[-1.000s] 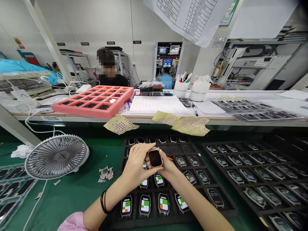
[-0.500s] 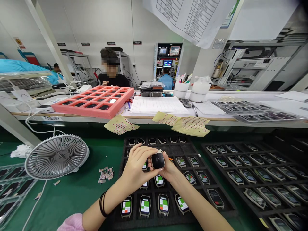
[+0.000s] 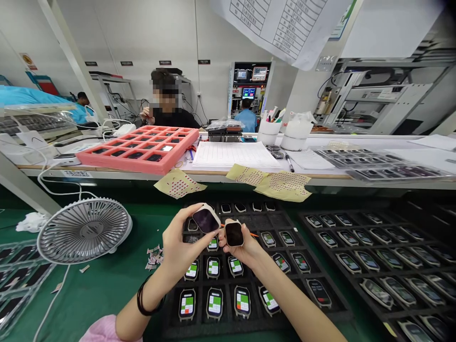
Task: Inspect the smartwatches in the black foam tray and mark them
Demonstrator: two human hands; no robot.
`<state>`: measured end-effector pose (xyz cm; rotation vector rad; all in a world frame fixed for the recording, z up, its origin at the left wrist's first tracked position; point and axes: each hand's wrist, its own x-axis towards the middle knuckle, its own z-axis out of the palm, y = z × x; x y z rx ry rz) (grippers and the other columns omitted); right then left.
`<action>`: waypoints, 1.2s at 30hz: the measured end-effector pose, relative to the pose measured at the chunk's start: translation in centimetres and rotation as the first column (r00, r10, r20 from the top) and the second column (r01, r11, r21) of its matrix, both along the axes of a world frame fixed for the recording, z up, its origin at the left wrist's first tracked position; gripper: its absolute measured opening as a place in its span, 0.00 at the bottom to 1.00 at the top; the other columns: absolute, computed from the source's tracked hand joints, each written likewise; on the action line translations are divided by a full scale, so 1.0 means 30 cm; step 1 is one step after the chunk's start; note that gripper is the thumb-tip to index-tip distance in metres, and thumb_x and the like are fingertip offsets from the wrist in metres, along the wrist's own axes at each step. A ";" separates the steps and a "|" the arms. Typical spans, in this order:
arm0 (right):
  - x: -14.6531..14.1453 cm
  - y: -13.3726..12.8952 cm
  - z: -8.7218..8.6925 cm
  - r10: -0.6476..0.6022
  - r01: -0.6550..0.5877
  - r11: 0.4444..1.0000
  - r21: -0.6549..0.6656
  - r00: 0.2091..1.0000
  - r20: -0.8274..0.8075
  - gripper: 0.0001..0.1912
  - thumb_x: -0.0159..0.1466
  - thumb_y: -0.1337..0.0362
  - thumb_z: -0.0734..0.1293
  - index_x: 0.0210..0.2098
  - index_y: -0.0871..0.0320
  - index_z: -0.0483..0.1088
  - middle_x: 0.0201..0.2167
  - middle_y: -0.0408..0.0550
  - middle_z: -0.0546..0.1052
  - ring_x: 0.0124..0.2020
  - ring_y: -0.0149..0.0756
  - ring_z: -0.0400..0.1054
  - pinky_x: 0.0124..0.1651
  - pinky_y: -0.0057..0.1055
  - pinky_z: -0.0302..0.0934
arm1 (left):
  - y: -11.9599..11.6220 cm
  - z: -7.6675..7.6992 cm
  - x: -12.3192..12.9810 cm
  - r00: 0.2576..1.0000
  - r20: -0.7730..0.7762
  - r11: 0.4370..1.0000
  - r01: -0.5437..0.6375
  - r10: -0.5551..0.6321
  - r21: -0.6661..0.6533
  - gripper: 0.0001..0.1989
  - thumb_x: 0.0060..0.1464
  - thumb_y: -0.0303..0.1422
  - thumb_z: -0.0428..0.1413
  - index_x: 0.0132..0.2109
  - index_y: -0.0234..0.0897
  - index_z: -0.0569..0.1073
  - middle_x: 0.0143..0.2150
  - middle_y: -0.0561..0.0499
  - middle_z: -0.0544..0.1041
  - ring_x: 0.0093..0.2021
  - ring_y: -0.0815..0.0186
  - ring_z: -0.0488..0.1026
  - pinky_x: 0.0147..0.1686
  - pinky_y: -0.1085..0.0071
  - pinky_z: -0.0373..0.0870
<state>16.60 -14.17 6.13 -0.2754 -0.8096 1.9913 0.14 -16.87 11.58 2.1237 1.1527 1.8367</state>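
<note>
Holding a watch in each hand, I have both hands just above the black tray. A black bracelet circles my left wrist. My left hand is half closed, thumb and fingers pinching a watch by its edges. Its long axis slants from upper left to lower right above the tray's far end, with the dark glass tipped up toward me. My right hand is also half closed and grips a second watch at the fingertips. Its long axis points nearly straight toward the tray's far edge, with the dark glass facing me. The two watches are almost touching. In the tray, the near rows hold watches with lit green-and-red screens, while the farthest row holds dark ones. I can't tell what fills the slots behind my hands. Left of the tray lie paper scraps and a fan; right of it sits a second tray of watches. Beyond the tray, a pink foam tray stands on a bench.
</note>
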 end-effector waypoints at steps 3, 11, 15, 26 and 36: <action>0.007 0.002 0.024 -0.063 0.059 0.998 0.036 0.990 0.124 0.27 0.45 0.44 0.75 0.30 0.58 0.65 0.25 0.45 0.77 0.26 0.34 0.75 0.24 0.24 0.69 | -0.001 0.006 -0.001 1.000 -0.020 1.000 0.008 -0.008 0.007 0.24 0.49 0.30 0.63 0.53 0.40 0.68 0.48 0.48 0.76 0.48 0.60 0.74 0.49 0.65 0.74; 0.142 0.139 0.017 -0.538 0.417 0.843 0.341 0.626 0.564 0.32 0.43 0.50 0.77 0.24 0.53 0.48 0.20 0.37 0.70 0.27 0.42 0.76 0.24 0.32 0.71 | 0.079 -0.031 0.038 0.987 -0.109 0.981 0.103 -0.122 -0.161 0.20 0.50 0.32 0.62 0.51 0.38 0.69 0.47 0.47 0.76 0.45 0.63 0.75 0.45 0.66 0.74; 0.193 0.236 -0.087 -0.525 0.358 0.848 0.390 0.470 0.710 0.36 0.37 0.45 0.76 0.24 0.52 0.47 0.17 0.32 0.64 0.23 0.41 0.75 0.24 0.35 0.70 | 0.204 -0.151 0.078 0.966 -0.125 0.944 0.188 -0.228 -0.270 0.19 0.50 0.31 0.62 0.49 0.37 0.69 0.46 0.47 0.75 0.44 0.63 0.75 0.45 0.64 0.73; 0.280 0.285 -0.196 -0.678 0.285 0.706 0.648 0.007 0.735 0.22 0.51 0.54 0.70 0.22 0.52 0.49 0.17 0.36 0.63 0.21 0.35 0.66 0.28 0.31 0.61 | 0.388 -0.358 0.162 0.794 -0.496 0.838 0.031 -0.351 -0.545 0.22 0.45 0.36 0.65 0.47 0.33 0.72 0.46 0.44 0.73 0.47 0.56 0.73 0.47 0.59 0.69; 0.309 0.220 -0.157 -0.759 0.048 0.605 0.794 -0.264 0.595 0.12 0.59 0.63 0.61 0.24 0.53 0.50 0.23 0.42 0.66 0.24 0.34 0.61 0.27 0.27 0.47 | 0.358 -0.337 0.188 0.602 -0.744 0.907 -0.074 -0.290 -0.414 0.08 0.58 0.29 0.52 0.43 0.35 0.73 0.46 0.42 0.75 0.48 0.55 0.71 0.50 0.58 0.59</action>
